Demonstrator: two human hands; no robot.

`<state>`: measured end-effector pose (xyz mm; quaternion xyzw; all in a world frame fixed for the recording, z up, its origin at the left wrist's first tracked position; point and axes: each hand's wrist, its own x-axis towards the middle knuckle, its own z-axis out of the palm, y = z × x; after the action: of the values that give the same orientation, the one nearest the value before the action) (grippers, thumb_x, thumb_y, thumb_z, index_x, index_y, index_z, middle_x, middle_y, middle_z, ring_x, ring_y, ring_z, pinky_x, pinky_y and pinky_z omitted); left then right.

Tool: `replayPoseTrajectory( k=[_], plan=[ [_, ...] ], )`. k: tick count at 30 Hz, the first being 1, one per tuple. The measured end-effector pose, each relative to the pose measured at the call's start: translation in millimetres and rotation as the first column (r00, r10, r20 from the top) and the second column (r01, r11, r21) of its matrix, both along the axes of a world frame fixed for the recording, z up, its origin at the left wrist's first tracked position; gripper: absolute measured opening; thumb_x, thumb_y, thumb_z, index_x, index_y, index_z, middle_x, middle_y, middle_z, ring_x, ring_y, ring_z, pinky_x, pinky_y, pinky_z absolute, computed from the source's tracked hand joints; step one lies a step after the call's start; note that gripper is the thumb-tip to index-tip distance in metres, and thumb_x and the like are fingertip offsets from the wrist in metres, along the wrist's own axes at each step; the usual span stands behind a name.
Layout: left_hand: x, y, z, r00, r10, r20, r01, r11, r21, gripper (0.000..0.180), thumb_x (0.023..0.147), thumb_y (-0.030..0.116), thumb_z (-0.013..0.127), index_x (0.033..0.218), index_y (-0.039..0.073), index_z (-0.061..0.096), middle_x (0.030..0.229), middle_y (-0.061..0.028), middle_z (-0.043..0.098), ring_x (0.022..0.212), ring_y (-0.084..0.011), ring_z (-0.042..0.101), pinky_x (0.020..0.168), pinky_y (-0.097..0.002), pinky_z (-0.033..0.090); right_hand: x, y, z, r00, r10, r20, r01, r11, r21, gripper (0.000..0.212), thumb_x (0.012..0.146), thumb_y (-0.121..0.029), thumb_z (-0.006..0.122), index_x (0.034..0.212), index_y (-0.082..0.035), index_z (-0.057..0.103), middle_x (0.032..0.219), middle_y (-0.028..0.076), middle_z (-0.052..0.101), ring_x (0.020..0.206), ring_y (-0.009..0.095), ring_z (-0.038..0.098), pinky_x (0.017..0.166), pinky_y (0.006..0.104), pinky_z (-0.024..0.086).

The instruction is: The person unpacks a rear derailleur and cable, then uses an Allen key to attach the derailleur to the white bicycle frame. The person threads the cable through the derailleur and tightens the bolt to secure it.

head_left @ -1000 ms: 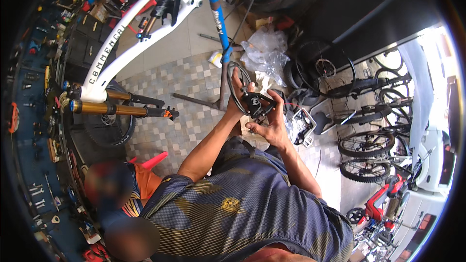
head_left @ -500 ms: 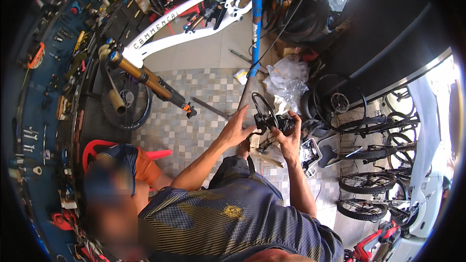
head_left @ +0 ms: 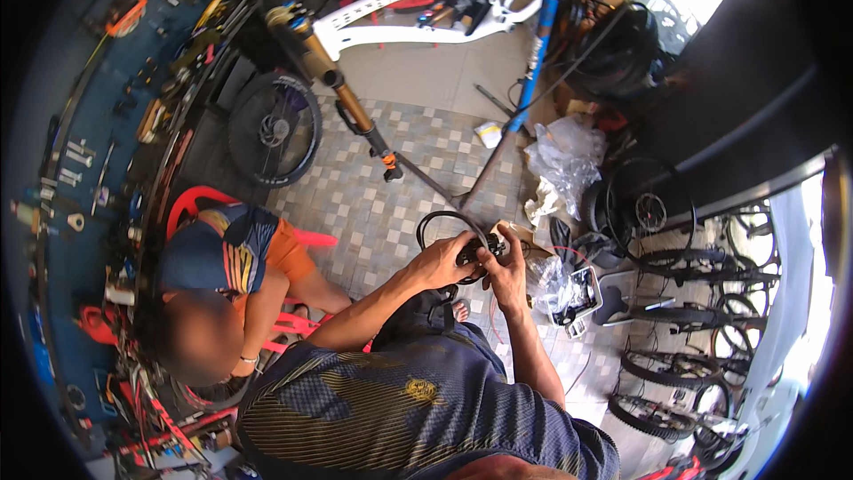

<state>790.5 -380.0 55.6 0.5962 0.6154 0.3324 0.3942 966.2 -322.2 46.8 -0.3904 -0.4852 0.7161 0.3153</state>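
Observation:
A black bicycle component (head_left: pixel 481 250) with a looped black hose (head_left: pixel 447 214) is held in front of my body; its exact kind is hard to make out. My left hand (head_left: pixel 443 263) is closed on the component's left side, its fingers partly hidden behind it. My right hand (head_left: pixel 506 270) grips the right side, with thumb and fingers bent round it. Between them the hands cover much of the part. The hose curves up and left over my left hand.
A white bike frame (head_left: pixel 400 33) with a gold-legged fork (head_left: pixel 351 107) hangs on a blue repair stand (head_left: pixel 536 62). A person (head_left: pixel 218 249) sits at left near a red chair (head_left: pixel 188 204). Several bicycles (head_left: pixel 684 311) line the right; plastic wrapping (head_left: pixel 569 149) and a parts tray (head_left: pixel 577 292) lie nearby.
My left hand has gone from spread fingers beside the component to closing on it. The hands and component are lower in view. The seated person has leaned, and the whole view has shifted.

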Motion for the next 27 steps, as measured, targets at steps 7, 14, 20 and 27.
replayPoseTrajectory(
  k=[7,14,20,27],
  plan=[
    [-48.4,-42.1,7.3,0.908,0.406,-0.101,-0.413,0.909,-0.056,0.051,0.082,0.026,0.080,0.123,0.004,0.059,0.101,-0.0222,0.072,0.095,-0.0384,0.071,0.079,-0.0443,0.056,-88.6,-7.6,19.8,0.927,0.095,0.363,-0.220,0.922,0.320,0.052,0.099,-0.035,0.067,0.144,-0.012,0.055,0.069,0.005,0.069,0.059,0.009,0.062,0.048,0.0299,0.047],
    [-146.7,-90.5,9.0,0.730,0.648,-0.215,-0.665,0.747,-0.004,0.041,0.082,0.030,0.081,0.110,0.005,0.065,0.092,-0.0206,0.073,0.088,-0.0405,0.071,0.073,-0.0452,0.055,-221.8,-28.4,29.2,0.820,-0.066,0.569,-0.425,0.596,0.681,0.037,0.099,-0.034,0.059,0.132,-0.017,0.063,0.082,0.020,0.072,0.076,0.040,0.072,0.066,0.0492,0.055],
    [-257.9,-129.3,9.4,0.592,0.780,0.201,-0.805,0.583,0.109,0.043,0.081,0.022,0.085,0.114,0.002,0.067,0.093,-0.0101,0.074,0.083,-0.0171,0.069,0.073,-0.0322,0.054,-355.6,-18.6,34.0,0.860,0.209,0.465,-0.476,0.655,0.586,0.034,0.100,-0.038,0.059,0.105,-0.007,0.072,0.065,0.013,0.067,0.061,0.030,0.068,0.060,0.0420,0.050],
    [-376.8,-154.3,30.2,0.383,0.618,0.687,-0.909,0.386,0.160,0.036,0.089,0.010,0.077,0.119,0.004,0.059,0.084,0.0024,0.059,0.069,-0.0055,0.051,0.059,-0.0247,0.042,-492.5,-10.2,40.7,0.874,0.165,0.457,-0.443,0.659,0.608,0.041,0.103,-0.040,0.056,0.098,-0.003,0.071,0.060,0.009,0.063,0.053,0.021,0.061,0.055,0.0381,0.045]
  ],
)
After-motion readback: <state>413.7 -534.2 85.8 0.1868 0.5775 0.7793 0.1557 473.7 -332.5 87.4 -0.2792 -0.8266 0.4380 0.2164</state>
